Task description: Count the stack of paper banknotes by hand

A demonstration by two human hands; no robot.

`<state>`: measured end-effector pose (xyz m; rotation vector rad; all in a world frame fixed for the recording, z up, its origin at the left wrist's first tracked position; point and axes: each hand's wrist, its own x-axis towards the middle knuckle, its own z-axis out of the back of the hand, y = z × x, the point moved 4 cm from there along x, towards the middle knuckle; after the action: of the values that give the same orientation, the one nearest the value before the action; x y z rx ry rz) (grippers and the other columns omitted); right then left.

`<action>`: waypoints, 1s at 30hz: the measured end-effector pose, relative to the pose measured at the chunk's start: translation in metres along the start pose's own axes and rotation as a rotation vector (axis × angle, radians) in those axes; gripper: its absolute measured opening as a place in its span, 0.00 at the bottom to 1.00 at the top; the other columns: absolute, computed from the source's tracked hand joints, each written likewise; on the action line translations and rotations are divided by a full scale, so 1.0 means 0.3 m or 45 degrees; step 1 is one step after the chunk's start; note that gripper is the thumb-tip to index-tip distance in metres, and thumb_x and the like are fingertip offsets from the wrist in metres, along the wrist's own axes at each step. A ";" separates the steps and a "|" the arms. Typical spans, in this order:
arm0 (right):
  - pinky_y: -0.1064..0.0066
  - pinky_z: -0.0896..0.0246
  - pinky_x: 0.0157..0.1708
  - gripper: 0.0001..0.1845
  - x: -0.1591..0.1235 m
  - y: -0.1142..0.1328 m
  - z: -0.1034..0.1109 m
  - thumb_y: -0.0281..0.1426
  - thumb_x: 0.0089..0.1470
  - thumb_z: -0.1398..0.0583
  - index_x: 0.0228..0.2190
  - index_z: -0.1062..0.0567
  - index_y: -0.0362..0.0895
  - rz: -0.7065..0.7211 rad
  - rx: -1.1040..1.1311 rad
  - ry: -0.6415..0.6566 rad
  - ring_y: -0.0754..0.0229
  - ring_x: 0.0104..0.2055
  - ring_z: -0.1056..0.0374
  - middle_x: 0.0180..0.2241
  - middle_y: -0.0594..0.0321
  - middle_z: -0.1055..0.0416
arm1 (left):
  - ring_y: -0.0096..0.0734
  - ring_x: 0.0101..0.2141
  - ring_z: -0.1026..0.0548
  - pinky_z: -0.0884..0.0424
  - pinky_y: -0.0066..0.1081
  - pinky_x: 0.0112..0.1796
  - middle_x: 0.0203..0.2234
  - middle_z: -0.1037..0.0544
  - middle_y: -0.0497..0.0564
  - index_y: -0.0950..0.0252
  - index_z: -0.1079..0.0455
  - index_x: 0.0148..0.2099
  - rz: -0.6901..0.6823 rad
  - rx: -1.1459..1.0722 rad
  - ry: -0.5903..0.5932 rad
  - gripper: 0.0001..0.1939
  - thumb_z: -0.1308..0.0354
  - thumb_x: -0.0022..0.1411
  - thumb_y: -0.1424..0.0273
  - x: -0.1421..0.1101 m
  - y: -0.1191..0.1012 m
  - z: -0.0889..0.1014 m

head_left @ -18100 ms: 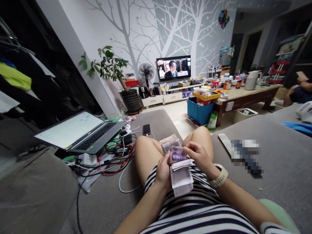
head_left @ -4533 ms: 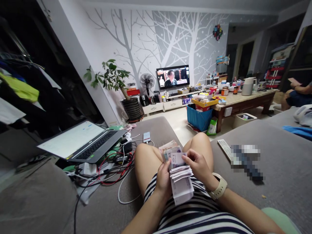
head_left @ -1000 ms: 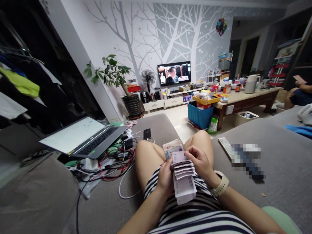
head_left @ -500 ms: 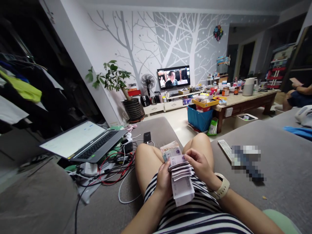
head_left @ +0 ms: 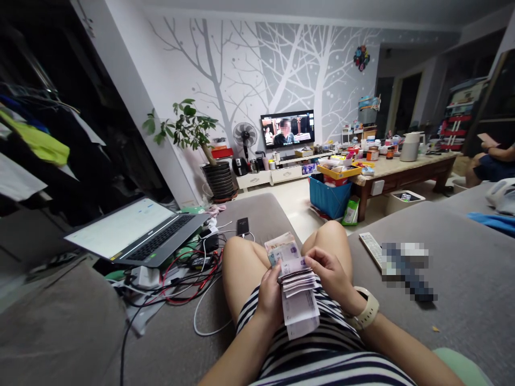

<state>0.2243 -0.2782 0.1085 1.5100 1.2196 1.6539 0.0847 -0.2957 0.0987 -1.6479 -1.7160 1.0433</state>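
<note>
A stack of banknotes (head_left: 300, 305) is held over my lap, its near ends folded down and fanned into several layers. My left hand (head_left: 270, 295) grips the stack along its left side, thumb on top. At the upper right edge, the thumb and fingers of my right hand (head_left: 326, 271) pinch the top purple-grey note. Beyond them, more notes (head_left: 281, 246) stick out toward my knees, some orange and some bluish. The undersides of the notes and some of my left fingers are hidden.
Left on the grey sofa are an open laptop (head_left: 137, 230), tangled cables (head_left: 193, 268) and a phone (head_left: 243, 226). Right lie a pale remote (head_left: 370, 249) and blurred items. A cluttered table (head_left: 402, 166) and a blue bin (head_left: 330, 195) stand ahead. A person (head_left: 494, 155) sits far right.
Both hands keep nearly the same hold on the banknotes. The lower hanging notes have shifted very slightly left, and the whole view has moved a little. The television picture differs.
</note>
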 end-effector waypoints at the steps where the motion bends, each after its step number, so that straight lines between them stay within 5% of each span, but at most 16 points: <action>1: 0.72 0.46 0.28 0.17 0.000 0.000 -0.001 0.44 0.56 0.41 0.26 0.31 0.43 0.000 0.008 0.004 0.63 0.28 0.42 0.24 0.66 0.37 | 0.46 0.37 0.21 0.28 0.37 0.41 0.25 0.20 0.54 0.71 0.25 0.33 -0.001 0.003 0.001 0.16 0.33 0.43 0.65 0.002 0.002 0.003; 18: 0.73 0.50 0.24 0.19 0.001 -0.022 0.003 0.45 0.57 0.42 0.24 0.32 0.43 -0.012 0.000 0.011 0.65 0.24 0.46 0.20 0.68 0.41 | 0.47 0.39 0.21 0.27 0.38 0.43 0.25 0.19 0.55 0.70 0.25 0.33 0.042 0.000 -0.051 0.12 0.35 0.47 0.67 0.007 0.002 0.006; 23: 0.72 0.48 0.24 0.22 0.001 -0.025 -0.005 0.47 0.59 0.46 0.24 0.30 0.43 -0.049 -0.011 0.073 0.64 0.23 0.44 0.21 0.64 0.33 | 0.49 0.42 0.22 0.28 0.40 0.45 0.29 0.19 0.57 0.71 0.25 0.35 0.032 -0.059 -0.030 0.14 0.35 0.47 0.66 0.010 0.013 0.003; 30: 0.72 0.50 0.24 0.20 0.010 -0.041 0.009 0.46 0.49 0.35 0.25 0.33 0.44 -0.087 -0.086 -0.065 0.65 0.24 0.45 0.21 0.69 0.39 | 0.48 0.38 0.21 0.27 0.38 0.43 0.24 0.20 0.56 0.71 0.25 0.31 0.032 0.021 -0.040 0.15 0.31 0.41 0.67 -0.014 -0.009 -0.009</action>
<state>0.2245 -0.2698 0.0985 1.4454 1.1635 1.5867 0.0858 -0.2991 0.1031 -1.6552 -1.7064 1.0978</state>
